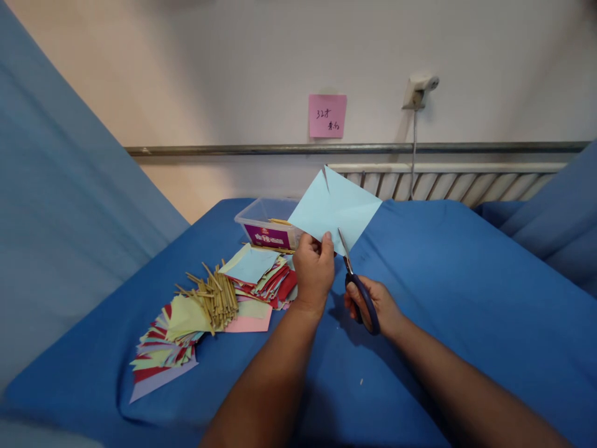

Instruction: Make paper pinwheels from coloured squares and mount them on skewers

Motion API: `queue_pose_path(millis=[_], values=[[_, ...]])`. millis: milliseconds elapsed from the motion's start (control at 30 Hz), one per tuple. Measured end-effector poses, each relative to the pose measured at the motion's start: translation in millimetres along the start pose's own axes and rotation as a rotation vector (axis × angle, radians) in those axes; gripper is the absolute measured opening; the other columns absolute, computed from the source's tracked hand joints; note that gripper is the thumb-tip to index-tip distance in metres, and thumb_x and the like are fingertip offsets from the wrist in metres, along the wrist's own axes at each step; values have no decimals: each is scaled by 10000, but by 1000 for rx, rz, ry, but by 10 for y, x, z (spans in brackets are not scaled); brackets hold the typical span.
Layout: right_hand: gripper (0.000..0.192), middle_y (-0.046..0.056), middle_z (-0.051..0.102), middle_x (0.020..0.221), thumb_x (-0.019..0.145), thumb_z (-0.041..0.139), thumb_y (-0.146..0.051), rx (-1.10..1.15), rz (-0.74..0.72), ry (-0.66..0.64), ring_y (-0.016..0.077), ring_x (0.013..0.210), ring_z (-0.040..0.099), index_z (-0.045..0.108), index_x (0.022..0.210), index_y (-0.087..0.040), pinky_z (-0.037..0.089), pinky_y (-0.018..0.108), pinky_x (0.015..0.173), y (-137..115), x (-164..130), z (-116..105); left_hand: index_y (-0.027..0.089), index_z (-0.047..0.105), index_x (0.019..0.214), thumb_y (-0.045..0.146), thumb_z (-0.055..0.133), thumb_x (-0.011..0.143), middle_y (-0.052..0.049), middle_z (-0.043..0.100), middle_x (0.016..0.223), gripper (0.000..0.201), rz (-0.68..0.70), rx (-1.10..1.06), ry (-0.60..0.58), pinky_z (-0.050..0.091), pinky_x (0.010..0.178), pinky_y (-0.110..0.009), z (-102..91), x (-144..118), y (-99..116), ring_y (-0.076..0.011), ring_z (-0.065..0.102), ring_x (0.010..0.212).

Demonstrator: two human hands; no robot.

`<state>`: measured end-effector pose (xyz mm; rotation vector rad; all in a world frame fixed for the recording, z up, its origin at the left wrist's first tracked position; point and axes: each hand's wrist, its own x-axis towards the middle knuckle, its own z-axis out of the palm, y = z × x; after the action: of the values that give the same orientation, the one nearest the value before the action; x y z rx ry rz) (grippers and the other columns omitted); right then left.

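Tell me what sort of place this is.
Likely a makeshift indoor craft spot; its wider use can't be told. The right hand holds scissors at a light-blue sheet, piles of coloured paper lie on a blue-covered table, and a power socket sits on the wall behind.

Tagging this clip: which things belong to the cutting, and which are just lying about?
In the job:
- light blue paper, in the left hand
- scissors, in the right hand
- paper piles, sticks, tub: probably supplies

Seemingly incidental:
- pale scrap
- pink wall note
- wall socket
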<state>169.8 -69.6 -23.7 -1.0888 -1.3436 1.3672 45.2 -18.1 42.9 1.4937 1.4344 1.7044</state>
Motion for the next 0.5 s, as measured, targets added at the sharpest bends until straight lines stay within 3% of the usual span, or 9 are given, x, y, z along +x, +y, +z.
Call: queue_pose_path(millis=[500], values=[[417, -11, 593, 606, 828, 583, -590, -3, -12, 25, 101, 447, 537, 538, 752, -183, 390, 221, 418, -23, 2, -5, 179, 577, 836, 442, 584, 845, -5, 617, 672, 263, 9, -44, -12, 418, 565, -243, -3, 5, -12, -135, 579, 592]])
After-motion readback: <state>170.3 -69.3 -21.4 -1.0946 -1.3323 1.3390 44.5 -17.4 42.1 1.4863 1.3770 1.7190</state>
